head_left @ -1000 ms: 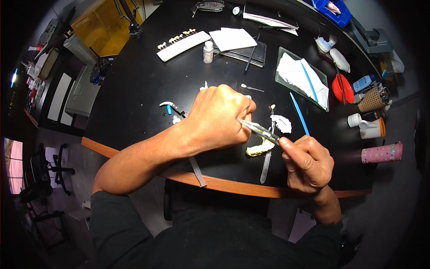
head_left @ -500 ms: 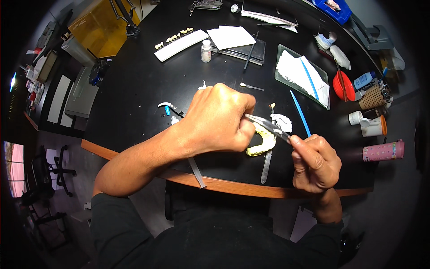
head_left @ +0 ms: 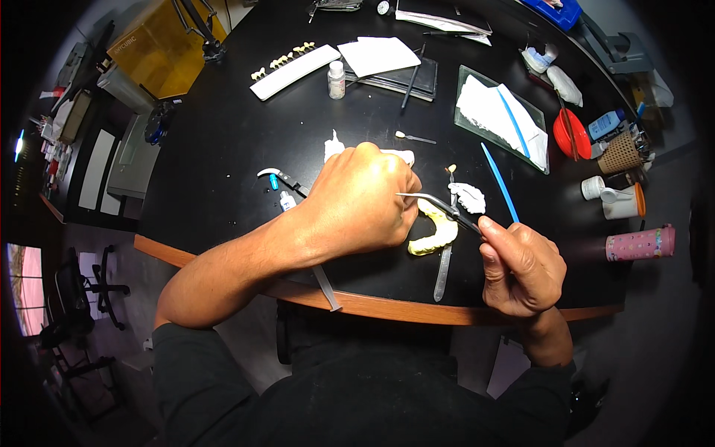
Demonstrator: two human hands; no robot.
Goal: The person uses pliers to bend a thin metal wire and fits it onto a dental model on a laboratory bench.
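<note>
My left hand [head_left: 363, 197] is closed in a fist over the bench, back of the hand up; its fingertips and whatever they may hold are hidden. Between thumb and fingers, my right hand [head_left: 525, 268] grips dark-handled tweezers [head_left: 463, 217]. Their thin curved silver tip reaches left to the thumb side of my left hand. Below the tweezers lies a yellow horseshoe-shaped dental arch model [head_left: 433, 240], partly covered. Beside it are a white toothed piece [head_left: 469, 198] and a grey spatula [head_left: 442, 277]. A small tooth-like piece [head_left: 451, 169] stands on a stick just beyond.
Beyond my left hand sits a white object [head_left: 333, 147], partly hidden. A curved tool [head_left: 280, 176] and a small tube [head_left: 287, 200] lie left of it. A blue stick [head_left: 499, 181], glass plate [head_left: 465, 77], red bowl [head_left: 572, 139] and pink bottle [head_left: 639, 243] are on the right.
The tweezers have turned, so their curved tip now shows beside my left hand. My left hand has shifted slightly, uncovering more of the white object behind it. The whole view has shifted a little.
</note>
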